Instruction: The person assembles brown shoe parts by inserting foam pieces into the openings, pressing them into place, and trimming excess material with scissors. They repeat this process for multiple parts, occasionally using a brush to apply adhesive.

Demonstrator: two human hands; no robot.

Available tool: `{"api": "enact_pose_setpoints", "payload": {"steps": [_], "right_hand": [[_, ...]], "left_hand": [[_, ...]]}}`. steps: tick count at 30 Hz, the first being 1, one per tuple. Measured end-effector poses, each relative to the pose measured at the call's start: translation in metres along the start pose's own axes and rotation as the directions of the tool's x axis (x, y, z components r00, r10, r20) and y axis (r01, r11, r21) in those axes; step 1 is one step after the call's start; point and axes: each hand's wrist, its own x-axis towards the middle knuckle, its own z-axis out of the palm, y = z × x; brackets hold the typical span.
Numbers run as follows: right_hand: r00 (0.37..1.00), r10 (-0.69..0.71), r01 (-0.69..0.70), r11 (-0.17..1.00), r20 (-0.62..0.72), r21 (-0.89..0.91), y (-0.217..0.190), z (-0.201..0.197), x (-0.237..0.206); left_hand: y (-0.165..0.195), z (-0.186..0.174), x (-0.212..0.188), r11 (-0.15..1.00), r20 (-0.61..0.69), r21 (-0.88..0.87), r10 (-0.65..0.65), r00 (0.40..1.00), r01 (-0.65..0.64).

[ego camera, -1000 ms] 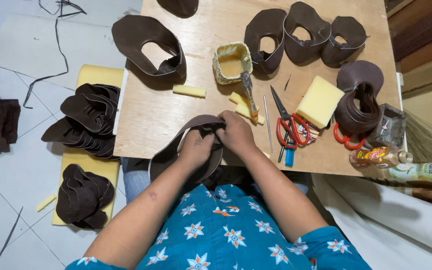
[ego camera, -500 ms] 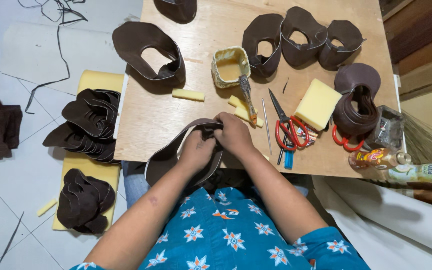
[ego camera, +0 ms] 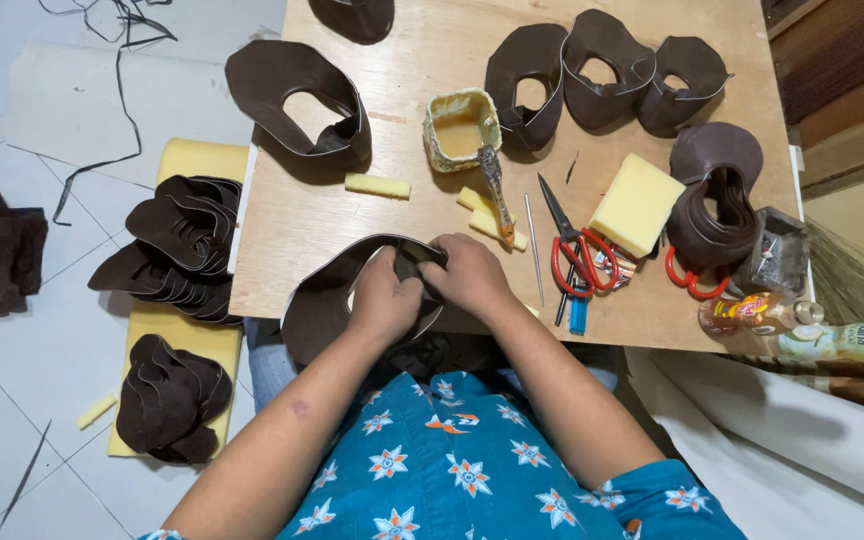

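Brown leather piece (ego camera: 322,300) | looks soft, light, floppy | left hand (ego camera: 384,298) and right hand (ego camera: 469,275) pinch its folded edge | best held there.

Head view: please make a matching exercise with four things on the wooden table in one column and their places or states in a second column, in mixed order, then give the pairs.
Things:
1. red-handled scissors
2. yellow foam block
3. small yellowish glue tub
4. dark brown leather piece

Places or states:
A. holds a brush
B. gripped by left hand and right hand
C. lies flat, left of the foam block
D. beside a stack of brown loops

Pairs: 1-C, 2-D, 3-A, 4-B
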Motion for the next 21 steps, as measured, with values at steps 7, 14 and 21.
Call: {"api": "enact_pose_setpoints", "payload": {"steps": [7, 14, 21], "right_hand": [[0.973, -0.143, 0.138, 0.990, -0.181, -0.038, -0.012, 0.004, 0.001], [0.944, -0.262, 0.246, 0.964, -0.202, -0.098, -0.010, 0.008, 0.003], [0.944, -0.270, 0.258, 0.962, -0.189, -0.084, -0.009, 0.006, 0.002]], "left_hand": [[-0.005, 0.006, -0.002, 0.994, -0.006, -0.029, 0.101, 0.995, -0.101], [0.005, 0.000, -0.004, 0.985, -0.149, -0.170, -0.060, 0.987, 0.034], [-0.001, -0.005, 0.009, 0.988, -0.138, -0.155, -0.041, 0.990, 0.019]]}}
